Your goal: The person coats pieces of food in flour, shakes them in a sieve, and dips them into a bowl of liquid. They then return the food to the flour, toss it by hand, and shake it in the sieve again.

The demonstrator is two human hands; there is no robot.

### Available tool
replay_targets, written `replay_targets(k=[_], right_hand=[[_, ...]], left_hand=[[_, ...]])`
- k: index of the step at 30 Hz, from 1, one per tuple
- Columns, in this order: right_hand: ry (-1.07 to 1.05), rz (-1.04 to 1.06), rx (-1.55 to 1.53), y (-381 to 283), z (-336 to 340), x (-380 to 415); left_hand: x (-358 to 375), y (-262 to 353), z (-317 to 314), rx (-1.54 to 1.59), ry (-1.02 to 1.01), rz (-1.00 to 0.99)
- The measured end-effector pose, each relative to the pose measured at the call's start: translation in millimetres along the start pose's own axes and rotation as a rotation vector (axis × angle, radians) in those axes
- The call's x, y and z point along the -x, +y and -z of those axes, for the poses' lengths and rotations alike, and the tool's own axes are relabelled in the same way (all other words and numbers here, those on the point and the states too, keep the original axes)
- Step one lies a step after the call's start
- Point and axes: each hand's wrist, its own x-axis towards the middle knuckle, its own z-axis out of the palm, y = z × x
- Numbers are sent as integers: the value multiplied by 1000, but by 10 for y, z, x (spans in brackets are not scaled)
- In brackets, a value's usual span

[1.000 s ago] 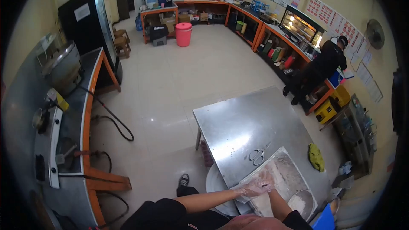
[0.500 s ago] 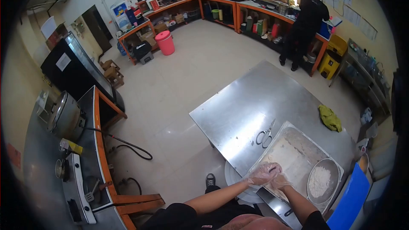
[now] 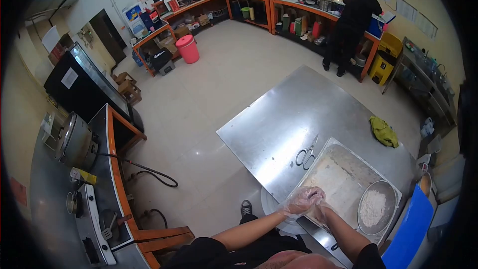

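Observation:
My left hand (image 3: 303, 202), in a clear plastic glove, is curled over the near left corner of a floury metal tray (image 3: 334, 171). Against it is my right hand (image 3: 321, 212), gloved too, with its fingers closed toward the left palm. Whatever lies between them is hidden or too small to name. A round strainer (image 3: 362, 219) heaped with white flour (image 3: 373, 208) rests in the right end of the tray. Just beyond the tray's left side lie scissors (image 3: 305, 157) on the steel table (image 3: 279, 114).
A green cloth (image 3: 383, 131) lies on the table's right part. Beside the tray stands a blue panel (image 3: 409, 230). To my left are a stove (image 3: 98, 224) and a large pot (image 3: 75, 137) on a counter. Another person (image 3: 354, 25) stands at the far counter.
The camera view has shifted slightly, so the scene sits a little more to the left. My hands stay together over the tray's corner, with the fingers slightly moved.

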Motion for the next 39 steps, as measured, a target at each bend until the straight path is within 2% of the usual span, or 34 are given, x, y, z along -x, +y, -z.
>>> replay_targets(k=[1, 3, 5, 6, 8, 9, 11, 15, 17, 20, 22, 23, 25, 27, 28, 32, 34, 36, 38, 39], right_hand=[[15, 10, -128, -110, -64, 40], [62, -200, -398, -731, -70, 333], [133, -100, 30, -255, 195, -3], [165, -47, 243, -250, 270, -65], [476, 296, 767, -154, 348, -76], [631, 472, 1019, -179, 320, -24], [538, 518, 989, -260, 154, 4], [337, 619, 938, -435, -186, -58], [126, 563, 617, -453, -226, -72], [-172, 451, 143, -479, -195, -42], [-235, 457, -66, -331, -172, -128], [-205, 501, -118, 24, -211, -308], [-185, 571, 151, -71, -152, -274], [-192, 590, 789, -335, -23, -132], [-218, 590, 832, -425, -5, -111], [-373, 570, 666, -540, 87, -200], [-447, 524, 550, -505, 193, -256], [-461, 366, 414, -486, 337, -258], [-272, 85, 202, -1144, 273, 384], [-177, -59, 96, -1293, 245, 552]], left_hand=[[17, 14, -13, -3, 27, -29], [10, 19, 3, 1, 38, -28], [24, -5, 5, 23, 18, 35], [32, 17, -4, -175, 40, -78], [79, 70, -31, -576, 81, -292], [92, 42, -26, -636, 55, -299], [94, -75, 0, -760, 3, -310], [128, -383, -34, -658, 68, -165], [178, -382, -58, -586, 105, -127], [173, -113, -122, -626, 244, -193], [91, -136, -34, -581, 94, -148], [62, -135, -11, -557, 22, -125], [65, -35, -11, -568, 27, -118], [59, -22, -52, -570, 32, -125], [73, -79, -52, -569, 36, -136], [105, -341, -81, -658, 85, -132], [91, -472, -76, -600, 95, -202], [118, -387, -90, -591, 82, -254], [57, 52, -15, -643, 53, -297], [34, 114, 22, -495, 50, -204]])
